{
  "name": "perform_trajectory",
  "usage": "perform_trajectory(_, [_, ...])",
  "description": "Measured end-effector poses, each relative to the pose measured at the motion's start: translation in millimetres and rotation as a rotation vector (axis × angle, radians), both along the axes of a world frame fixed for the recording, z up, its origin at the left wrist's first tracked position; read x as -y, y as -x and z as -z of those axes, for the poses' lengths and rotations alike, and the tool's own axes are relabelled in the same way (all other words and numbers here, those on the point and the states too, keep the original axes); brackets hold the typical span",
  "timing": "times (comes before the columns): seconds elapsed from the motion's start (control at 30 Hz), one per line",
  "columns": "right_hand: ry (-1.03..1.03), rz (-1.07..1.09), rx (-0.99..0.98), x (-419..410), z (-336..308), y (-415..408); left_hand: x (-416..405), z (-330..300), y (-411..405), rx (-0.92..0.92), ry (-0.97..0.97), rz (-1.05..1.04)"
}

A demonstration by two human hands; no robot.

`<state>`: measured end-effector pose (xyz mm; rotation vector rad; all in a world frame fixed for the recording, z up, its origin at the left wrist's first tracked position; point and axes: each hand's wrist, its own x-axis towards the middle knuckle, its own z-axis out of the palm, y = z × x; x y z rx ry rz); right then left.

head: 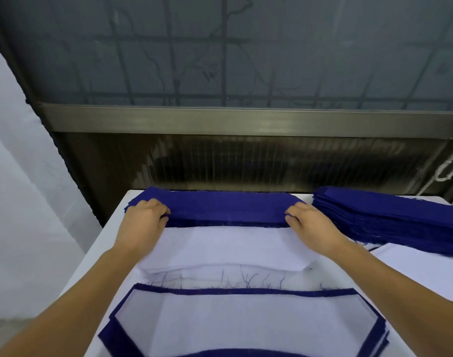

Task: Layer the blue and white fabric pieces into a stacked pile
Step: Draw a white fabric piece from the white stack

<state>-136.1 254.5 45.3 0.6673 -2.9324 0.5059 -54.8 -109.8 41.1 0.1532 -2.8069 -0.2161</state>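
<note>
**Fig. — Both hands at the ends of a blue strip bundle, far edge of the table**

Step in hand, as judged: squaring a blue strip bundle [226, 206] on the white piece [228, 246] beneath it. To do it well: keep both ends level, draw the near long edge parallel w/ the white piece's far edge, and press down evenly so the layers don't fan out; frayed threads along the near edge could snag, so lift rather than drag.

Left hand [143, 217]: fingers curled over the bundle's left end, thumb tucked toward the edge, gripping it. Right hand [310, 222]: fingers curled on the right end, thumb at the near edge, approx. a pinch; whether fingertips pass under the layers can't be told, as the knuckles hide them.

Near the person lies the layered pile [243, 323], white piece w/ blue border showing. A second blue stack [390, 215] sits to the right, apart from the hands. All rest on the table [112, 235].
</note>
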Motion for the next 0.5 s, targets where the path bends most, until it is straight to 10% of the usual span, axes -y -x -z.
perform_trajectory(0.5, [0.170, 0.007, 0.543, -85.5, -18.2, -135.2, -19.4, -18.2, -115.0, 0.471, -0.361, 0.345])
